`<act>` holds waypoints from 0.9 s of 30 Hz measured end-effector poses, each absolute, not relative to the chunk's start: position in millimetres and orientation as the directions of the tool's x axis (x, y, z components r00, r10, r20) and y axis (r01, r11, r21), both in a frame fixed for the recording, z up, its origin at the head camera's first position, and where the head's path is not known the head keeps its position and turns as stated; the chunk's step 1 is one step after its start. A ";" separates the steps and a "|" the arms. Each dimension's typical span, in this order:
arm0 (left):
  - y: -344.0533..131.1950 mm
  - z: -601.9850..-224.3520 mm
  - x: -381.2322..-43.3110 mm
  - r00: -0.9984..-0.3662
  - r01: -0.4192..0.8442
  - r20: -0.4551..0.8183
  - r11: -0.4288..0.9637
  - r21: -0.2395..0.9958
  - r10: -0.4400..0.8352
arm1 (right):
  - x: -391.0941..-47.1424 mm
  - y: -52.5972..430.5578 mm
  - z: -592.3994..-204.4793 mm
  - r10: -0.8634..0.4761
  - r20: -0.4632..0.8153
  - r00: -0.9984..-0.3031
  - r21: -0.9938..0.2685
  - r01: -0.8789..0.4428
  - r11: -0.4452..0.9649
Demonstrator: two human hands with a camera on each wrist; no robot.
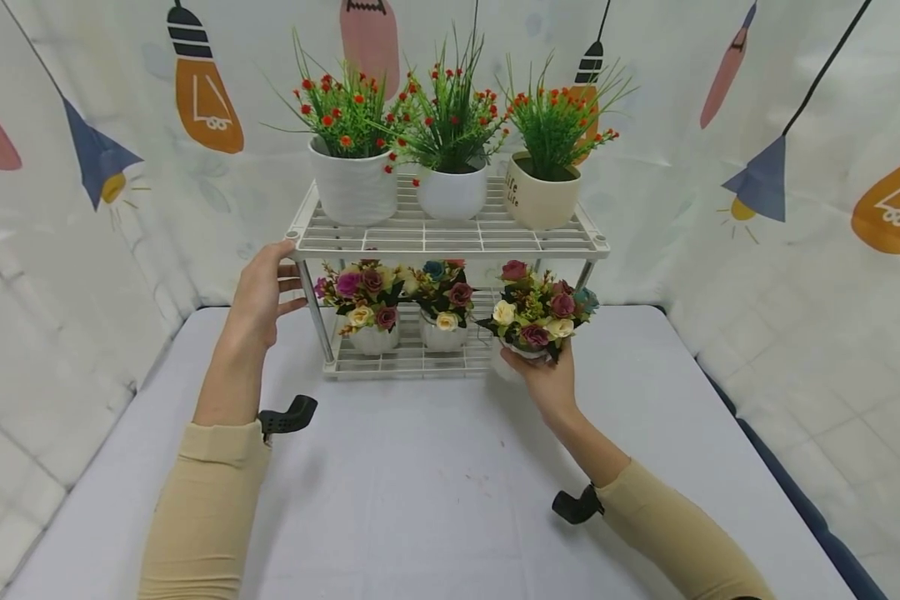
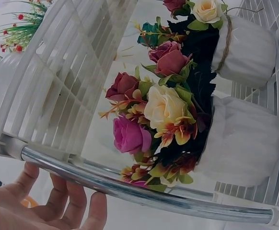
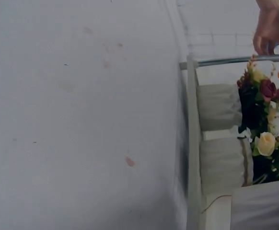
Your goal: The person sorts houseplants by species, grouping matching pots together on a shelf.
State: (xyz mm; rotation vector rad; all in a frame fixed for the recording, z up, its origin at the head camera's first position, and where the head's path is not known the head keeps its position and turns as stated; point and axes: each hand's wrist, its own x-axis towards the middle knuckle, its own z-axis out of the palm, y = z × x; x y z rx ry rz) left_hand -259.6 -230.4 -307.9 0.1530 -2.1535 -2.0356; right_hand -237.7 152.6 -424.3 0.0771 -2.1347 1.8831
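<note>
My right hand (image 1: pixel 551 379) holds a white pot of artificial roses (image 1: pixel 543 321) from below, at the right end of the two-tier white rack (image 1: pixel 450 246). In the right wrist view that white pot (image 3: pixel 261 206) fills the lower right corner. My left hand (image 1: pixel 258 287) touches the rack's upper left corner. In the left wrist view, its fingers (image 2: pixel 77 201) lie loosely against the outside of the metal post (image 2: pixel 130 189). Beside the held pot, two similar pots, a left one (image 1: pixel 375 337) and a middle one (image 1: pixel 442 336), stand on the lower shelf.
On the top shelf stand a ribbed white pot (image 1: pixel 354 187), a smaller white pot (image 1: pixel 453 192) and a cream pot (image 1: pixel 543 196), with grass and red flowers. A white cloth covers the table (image 1: pixel 420 483). Printed curtains (image 1: pixel 720 167) hang behind and at the sides.
</note>
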 end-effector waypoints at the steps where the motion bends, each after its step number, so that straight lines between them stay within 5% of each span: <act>1: -230.3 -307.9 -259.4 -0.980 0.044 0.056 0.064 0.997 -0.193 | -242.4 149.7 -425.3 0.159 0.253 -0.954 -0.961 -0.229 0.153; 16: -227.7 -311.1 -260.4 -0.982 0.038 0.053 0.081 0.996 -0.181 | -307.9 131.2 -449.4 0.323 0.249 -0.913 -0.956 -0.180 0.230; 23: -227.2 -312.1 -260.9 -0.982 0.047 0.059 0.069 0.997 -0.177 | -315.4 132.8 -455.2 0.294 0.258 -0.920 -0.940 -0.169 0.296; 27: -229.8 -311.5 -259.8 -0.985 0.057 0.066 0.061 0.997 -0.161 | -309.9 138.4 -449.8 0.250 0.161 -0.955 -0.951 -0.082 0.299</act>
